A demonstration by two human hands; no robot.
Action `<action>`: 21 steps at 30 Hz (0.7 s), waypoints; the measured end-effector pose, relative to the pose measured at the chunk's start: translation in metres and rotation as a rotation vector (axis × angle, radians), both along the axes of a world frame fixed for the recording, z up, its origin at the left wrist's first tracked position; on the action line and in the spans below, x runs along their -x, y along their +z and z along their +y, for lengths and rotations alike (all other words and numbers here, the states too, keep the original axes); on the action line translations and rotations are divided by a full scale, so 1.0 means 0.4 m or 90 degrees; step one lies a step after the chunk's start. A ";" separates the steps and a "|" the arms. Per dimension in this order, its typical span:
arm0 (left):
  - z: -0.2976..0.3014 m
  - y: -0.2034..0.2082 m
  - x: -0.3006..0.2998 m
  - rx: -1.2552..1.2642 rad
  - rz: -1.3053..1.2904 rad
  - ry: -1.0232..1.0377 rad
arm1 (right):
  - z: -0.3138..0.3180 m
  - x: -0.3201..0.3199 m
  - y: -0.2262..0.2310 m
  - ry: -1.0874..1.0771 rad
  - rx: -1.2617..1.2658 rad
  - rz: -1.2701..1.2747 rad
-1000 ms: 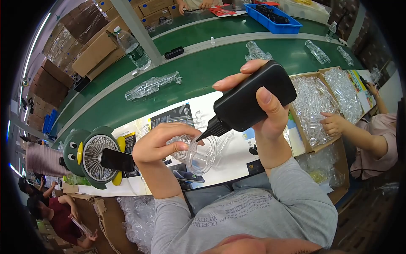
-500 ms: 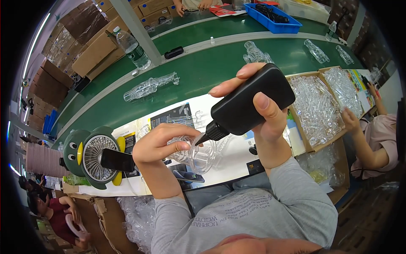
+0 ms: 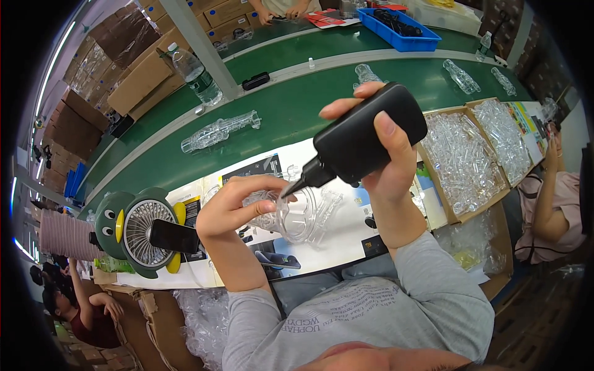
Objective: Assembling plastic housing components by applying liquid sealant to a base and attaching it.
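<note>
Black squeeze bottle (image 3: 365, 139); clear plastic part (image 3: 297, 213); green bench (image 3: 291, 111); green fan (image 3: 139, 229) with yellow trim; blue tray (image 3: 405, 31); grey sleeves (image 3: 427, 290).

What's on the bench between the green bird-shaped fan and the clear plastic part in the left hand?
In the head view, a black phone lies against the fan, then the left hand itself, gripping the clear plastic part.
</note>
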State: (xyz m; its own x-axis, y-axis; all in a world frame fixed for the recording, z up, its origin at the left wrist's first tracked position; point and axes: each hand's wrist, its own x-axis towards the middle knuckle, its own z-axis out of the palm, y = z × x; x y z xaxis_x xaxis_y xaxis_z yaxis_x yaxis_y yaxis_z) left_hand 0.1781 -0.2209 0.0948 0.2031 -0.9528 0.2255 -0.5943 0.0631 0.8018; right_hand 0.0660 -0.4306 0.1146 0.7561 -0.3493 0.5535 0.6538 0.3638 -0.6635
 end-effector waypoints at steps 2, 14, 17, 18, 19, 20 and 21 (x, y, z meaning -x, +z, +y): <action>0.002 -0.003 0.004 0.015 0.067 0.008 | 0.001 -0.011 -0.006 -0.010 -0.076 -0.011; 0.020 -0.004 -0.002 0.325 0.104 0.150 | -0.092 -0.177 -0.138 -0.354 0.407 0.003; 0.025 -0.005 0.004 0.367 0.093 0.145 | -0.102 -0.204 -0.242 -0.461 0.804 0.028; 0.023 -0.004 0.004 0.372 0.094 0.143 | -0.115 -0.208 -0.281 -0.463 0.809 0.026; 0.024 -0.002 0.005 0.379 0.083 0.130 | -0.127 -0.212 -0.321 -0.446 0.943 0.018; 0.027 -0.003 0.005 0.384 0.073 0.119 | -0.136 -0.219 -0.358 -0.423 1.075 0.008; 0.026 -0.002 0.005 0.386 0.073 0.117 | -0.149 -0.222 -0.387 -0.424 1.078 0.009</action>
State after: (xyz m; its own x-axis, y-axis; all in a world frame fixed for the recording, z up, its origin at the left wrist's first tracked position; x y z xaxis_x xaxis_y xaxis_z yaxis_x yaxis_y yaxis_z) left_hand 0.1763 -0.2105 0.0938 0.4063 -0.6099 0.6804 -0.5508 0.4307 0.7149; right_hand 0.1548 -0.4901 -0.0402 0.7478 0.3077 0.5883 0.3835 -0.9235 -0.0045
